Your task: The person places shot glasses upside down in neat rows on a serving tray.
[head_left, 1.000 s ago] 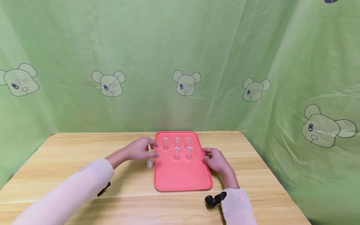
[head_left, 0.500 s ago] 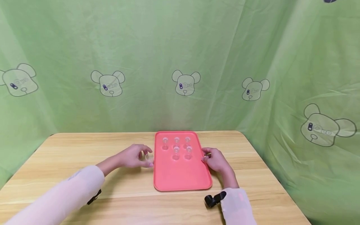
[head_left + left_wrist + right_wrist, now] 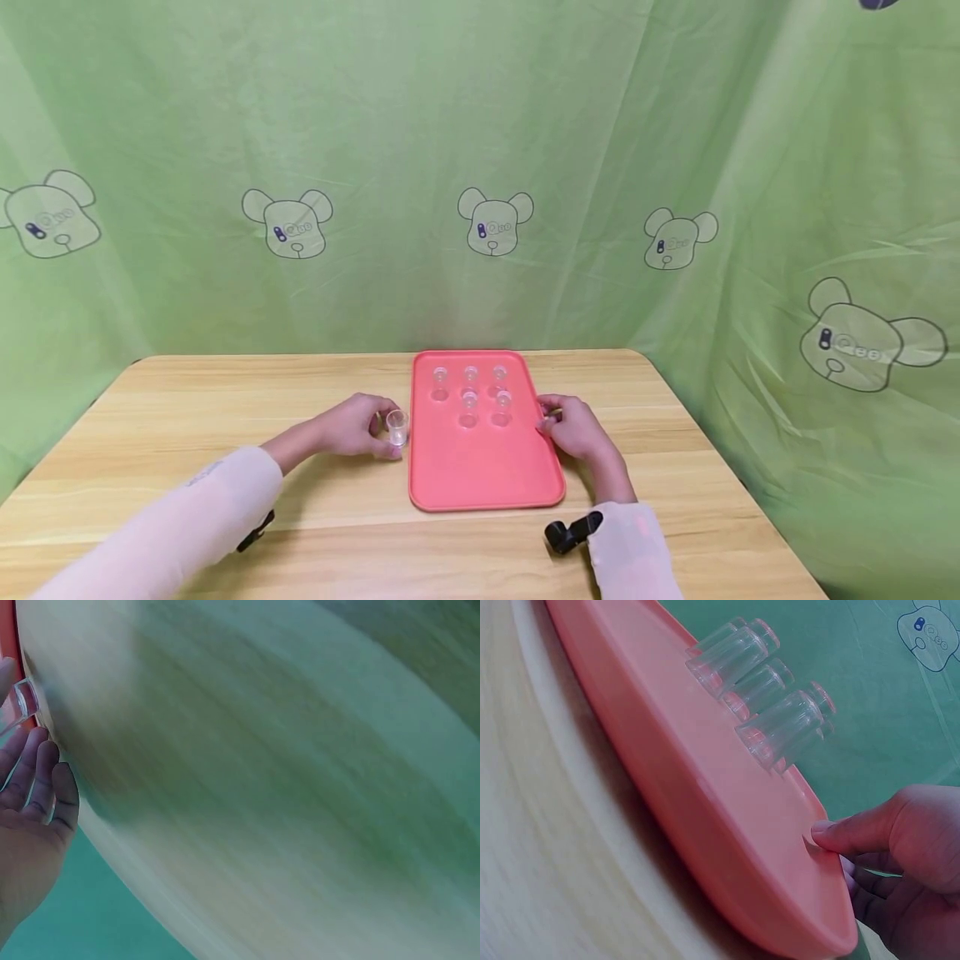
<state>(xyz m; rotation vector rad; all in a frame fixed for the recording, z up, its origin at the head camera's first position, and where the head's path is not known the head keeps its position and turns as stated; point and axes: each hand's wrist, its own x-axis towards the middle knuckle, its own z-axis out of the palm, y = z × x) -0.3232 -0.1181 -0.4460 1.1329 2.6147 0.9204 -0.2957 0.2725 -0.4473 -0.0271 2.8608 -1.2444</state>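
Observation:
A small clear shot glass [image 3: 397, 428] is just left of the tray, mouth up in the head view. My left hand [image 3: 356, 428] holds it between thumb and fingers; whether its base touches the table I cannot tell. The left wrist view catches part of the glass [image 3: 26, 699] beside my left fingers [image 3: 43, 761]. My right hand [image 3: 573, 426] grips the right rim of the pink tray [image 3: 487, 475]. In the right wrist view my right thumb [image 3: 840, 836] lies over the rim, fingers outside it. Several similar glasses [image 3: 784, 724] stand wide end down on the tray's far half.
The tray lies on a light wooden table [image 3: 315, 533]. Behind and at the sides hangs a green curtain [image 3: 390, 125] with printed bear heads. A black wrist camera [image 3: 573, 532] shows at the right sleeve.
My left hand has drawn back from over the tray's left edge, down to the shot glass, and now holds it. My right hand and the tray have stayed put.

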